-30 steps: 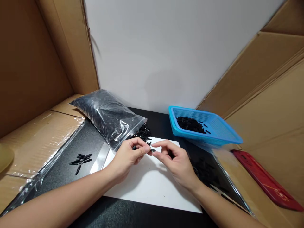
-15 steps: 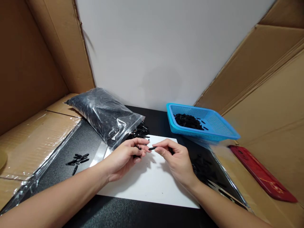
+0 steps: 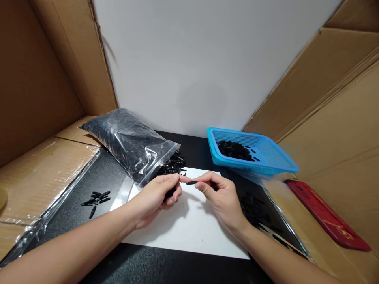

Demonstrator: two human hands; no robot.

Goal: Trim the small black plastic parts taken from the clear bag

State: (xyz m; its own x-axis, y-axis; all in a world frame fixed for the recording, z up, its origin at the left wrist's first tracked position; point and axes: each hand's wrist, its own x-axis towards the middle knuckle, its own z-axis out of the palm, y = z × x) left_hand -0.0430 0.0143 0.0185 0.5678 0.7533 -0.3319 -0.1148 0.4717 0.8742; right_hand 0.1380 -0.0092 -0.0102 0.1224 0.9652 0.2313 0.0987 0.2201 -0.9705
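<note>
Over the white sheet [image 3: 189, 225], near the middle of the dark table [image 3: 103, 177], the right hand [image 3: 220, 197] now pinches one small black piece [image 3: 191, 182] at its fingertips, drawn slightly clear of the left hand [image 3: 156, 195], which has curled shut on a clutch of like pieces. It looks slim, short, matte black. Far left lies the plastic bag [image 3: 130, 144]; far right, the blue basket [image 3: 266, 157]
</note>
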